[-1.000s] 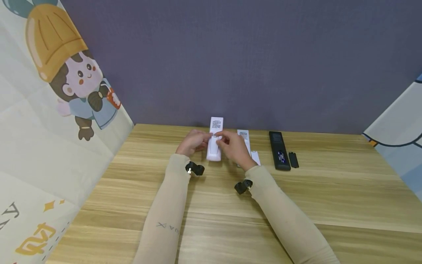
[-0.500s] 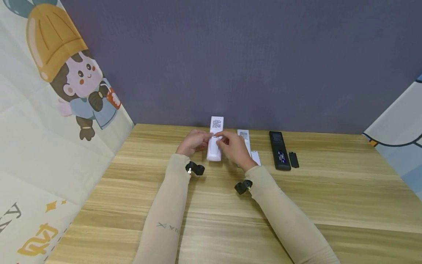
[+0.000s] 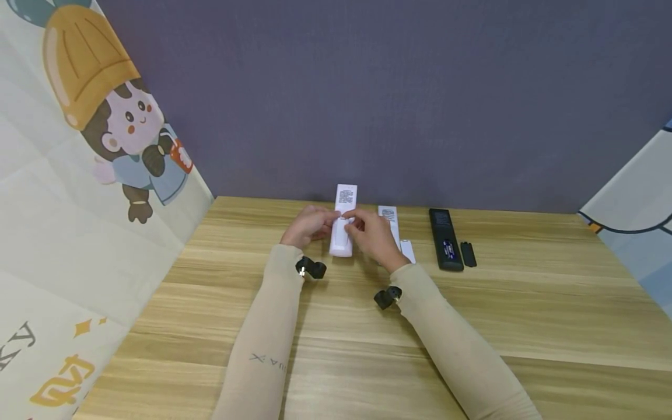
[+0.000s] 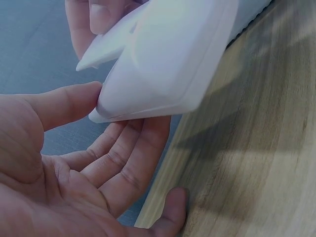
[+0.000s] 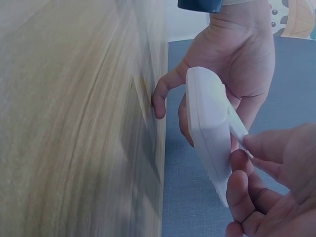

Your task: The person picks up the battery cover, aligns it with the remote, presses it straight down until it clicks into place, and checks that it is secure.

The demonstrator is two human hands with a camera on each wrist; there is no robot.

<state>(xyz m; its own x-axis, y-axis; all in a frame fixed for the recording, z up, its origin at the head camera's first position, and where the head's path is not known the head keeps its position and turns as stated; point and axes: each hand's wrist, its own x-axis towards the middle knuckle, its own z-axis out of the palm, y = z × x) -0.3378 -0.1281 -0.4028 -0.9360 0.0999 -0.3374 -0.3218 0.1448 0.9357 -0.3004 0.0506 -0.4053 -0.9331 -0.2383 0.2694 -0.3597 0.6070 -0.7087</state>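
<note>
A white remote control [image 3: 346,198] is tilted above the table, its back with a printed label toward the head camera. My left hand [image 3: 310,226] grips its left side, thumb at the edge and fingers underneath, as the left wrist view shows. From the right, my right hand [image 3: 374,230] pinches the battery cover [image 5: 237,127] between thumb and fingers. One end of that cover stands off the remote at an angle, while its other end meets the remote's back. The battery compartment below is mostly hidden.
Right of the hands lies a second white remote [image 3: 388,214], partly behind my right hand, with a loose white cover [image 3: 407,251] beside it. Farther right is a black remote [image 3: 440,224] showing batteries [image 3: 448,249], next to its black cover [image 3: 468,255]. A dark partition [image 3: 367,105] borders the wooden table [image 3: 336,350].
Both hands keep nearly the same place and hold. In the head view, the white remote's far end has shifted very slightly up and right.
</note>
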